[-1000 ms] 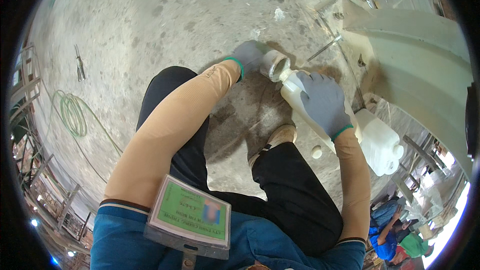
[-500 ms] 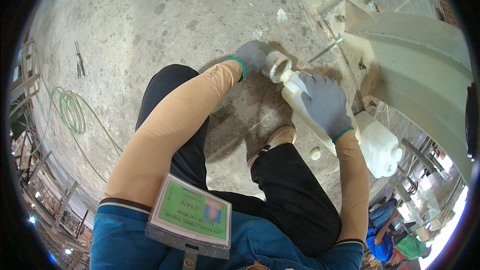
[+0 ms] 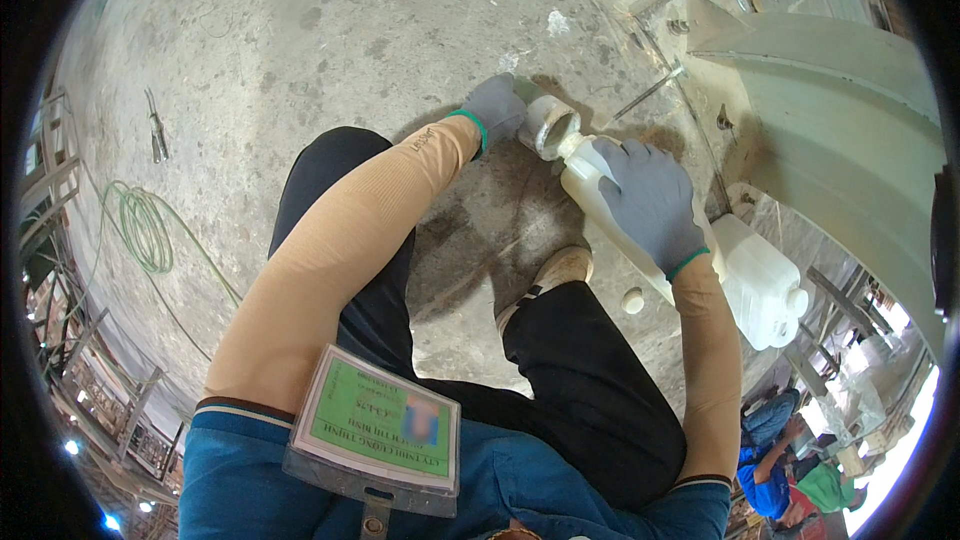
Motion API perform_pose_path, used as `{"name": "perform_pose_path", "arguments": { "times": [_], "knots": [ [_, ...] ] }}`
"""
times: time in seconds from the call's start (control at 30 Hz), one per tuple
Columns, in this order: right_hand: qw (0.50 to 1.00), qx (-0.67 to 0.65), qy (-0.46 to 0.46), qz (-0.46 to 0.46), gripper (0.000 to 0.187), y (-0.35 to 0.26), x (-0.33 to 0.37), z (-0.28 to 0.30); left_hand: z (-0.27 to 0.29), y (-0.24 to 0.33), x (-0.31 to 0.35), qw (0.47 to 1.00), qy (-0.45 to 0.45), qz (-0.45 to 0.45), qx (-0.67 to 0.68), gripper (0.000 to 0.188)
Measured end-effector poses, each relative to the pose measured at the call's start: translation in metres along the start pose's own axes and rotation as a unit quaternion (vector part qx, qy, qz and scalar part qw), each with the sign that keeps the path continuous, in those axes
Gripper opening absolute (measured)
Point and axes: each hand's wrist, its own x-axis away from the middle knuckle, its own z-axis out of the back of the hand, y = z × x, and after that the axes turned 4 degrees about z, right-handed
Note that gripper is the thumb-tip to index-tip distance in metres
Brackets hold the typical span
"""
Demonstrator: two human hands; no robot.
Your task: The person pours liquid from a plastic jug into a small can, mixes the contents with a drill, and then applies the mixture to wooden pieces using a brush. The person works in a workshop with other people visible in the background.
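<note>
My left hand (image 3: pixel 495 105), in a grey glove with a green cuff, is closed on a pale, round-mouthed container (image 3: pixel 550 128) with a stained rim. Its open mouth faces the neck of a long whitish plastic jug (image 3: pixel 598 192). My right hand (image 3: pixel 652 198), gloved alike, grips that jug, which is tilted with its neck at the container's rim. Whether liquid is flowing cannot be made out. A small white cap (image 3: pixel 633 301) lies on the floor beside the jug.
Another white jug (image 3: pixel 757 280) stands to the right, below a large pale green curved machine body (image 3: pixel 840 110). A metal rod (image 3: pixel 648 93) points toward my hands. At left lie a coiled hose (image 3: pixel 145 228) and pliers (image 3: pixel 157 130). Other people (image 3: pixel 775 465) are at the lower right.
Little differs. Both hands hold the same container and jug in nearly the same place; the view has shifted slightly.
</note>
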Motion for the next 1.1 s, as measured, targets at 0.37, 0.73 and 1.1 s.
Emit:
{"name": "perform_pose_path", "arguments": {
  "times": [0.37,0.73,1.1],
  "knots": [
    [0.999,-0.019,-0.046,-0.022,0.034,0.000,-0.003,0.005,-0.001,-0.004,-0.006,1.000,0.020,-0.008,-0.013,0.034],
    [1.000,0.000,-0.020,0.007,0.029,0.002,-0.001,0.001,-0.001,0.002,-0.003,1.000,0.012,-0.006,0.007,0.030],
    [0.997,-0.033,-0.056,-0.031,0.034,0.000,0.001,0.005,-0.005,0.003,-0.004,1.000,0.006,-0.006,0.021,0.028]
  ]
}}
